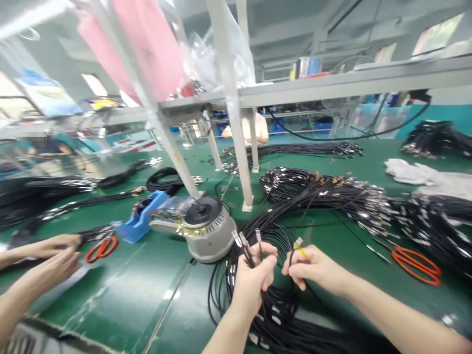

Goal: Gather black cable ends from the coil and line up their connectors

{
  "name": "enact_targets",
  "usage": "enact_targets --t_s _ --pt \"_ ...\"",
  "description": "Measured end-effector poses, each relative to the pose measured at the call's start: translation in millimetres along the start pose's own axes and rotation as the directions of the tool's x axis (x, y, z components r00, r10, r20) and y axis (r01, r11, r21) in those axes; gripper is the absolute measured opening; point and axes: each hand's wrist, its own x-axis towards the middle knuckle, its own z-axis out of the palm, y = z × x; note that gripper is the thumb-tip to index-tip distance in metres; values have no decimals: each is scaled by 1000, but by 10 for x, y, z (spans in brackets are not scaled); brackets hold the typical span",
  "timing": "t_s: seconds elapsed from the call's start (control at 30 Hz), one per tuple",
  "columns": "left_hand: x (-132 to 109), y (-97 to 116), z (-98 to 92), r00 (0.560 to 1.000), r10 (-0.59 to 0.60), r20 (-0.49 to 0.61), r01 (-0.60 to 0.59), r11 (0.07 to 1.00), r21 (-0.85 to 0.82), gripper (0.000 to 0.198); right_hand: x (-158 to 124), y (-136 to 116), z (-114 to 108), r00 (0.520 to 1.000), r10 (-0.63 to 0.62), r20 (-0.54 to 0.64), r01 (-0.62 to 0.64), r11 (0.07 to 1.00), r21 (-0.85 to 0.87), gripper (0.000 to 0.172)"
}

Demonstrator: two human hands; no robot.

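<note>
Several black cables with silver connector ends (236,239) stand up out of my left hand (254,275), which is closed around them. Close beside it, my right hand (313,269) pinches one black cable just under its metal connector (298,242). A yellow strip (303,252) shows on that cable at my fingers. Beneath both hands lies a large coiled bundle of black cables (273,314) with white labels, spreading toward the table's front edge. My fingers hide part of the held cables.
A round grey tape dispenser (210,241) and a blue tape holder (138,221) stand left of my hands. Orange-handled scissors (416,265) lie at right, another orange pair (101,249) at left. A co-worker's hands (55,260) work at far left. White shelf posts (239,147) rise ahead.
</note>
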Motion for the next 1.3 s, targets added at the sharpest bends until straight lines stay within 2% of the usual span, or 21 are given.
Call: enact_targets --t_s 0.13,0.23,0.3,0.37,0.47,0.53,0.7,0.83,0.97,1.07,1.3 --pt "50 -10 -46 999 -29 -27 30 998 62 20 227 68 101 996 -12 93 15 1000 -26 20" --pt "83 -1 -73 997 -1 -79 9 995 100 19 306 96 148 982 -7 189 24 996 -89 25" --pt "105 6 -86 994 17 -109 -7 996 91 18 344 63 152 978 23 206 10 988 -157 24" --pt "136 -1 -99 987 32 -157 -22 998 66 19 378 -21 129 986 12 169 39 954 -297 17" --pt "196 -43 -121 968 48 -245 -41 999 34 25 414 -209 59 988 -137 75 156 841 -519 11" --pt "232 -73 -131 955 52 -291 -48 999 22 27 421 -323 21 975 -219 35 202 813 -546 9" --pt "248 -67 -110 931 48 -363 -36 999 40 30 420 -400 66 961 -276 -33 219 826 -519 18" --pt "226 -33 -92 933 51 -357 -32 998 56 31 456 -343 139 950 -306 -68 210 784 -584 12" --pt "225 -49 -111 947 55 -318 -40 998 51 27 491 -294 151 946 -321 -43 231 761 -606 18" --pt "220 -68 -124 959 60 -275 -55 998 25 25 503 -263 150 952 -306 -31 234 786 -573 21" --pt "173 -37 -104 991 41 -129 -62 984 -165 21 526 -213 153 958 -283 -56 220 841 -494 21"
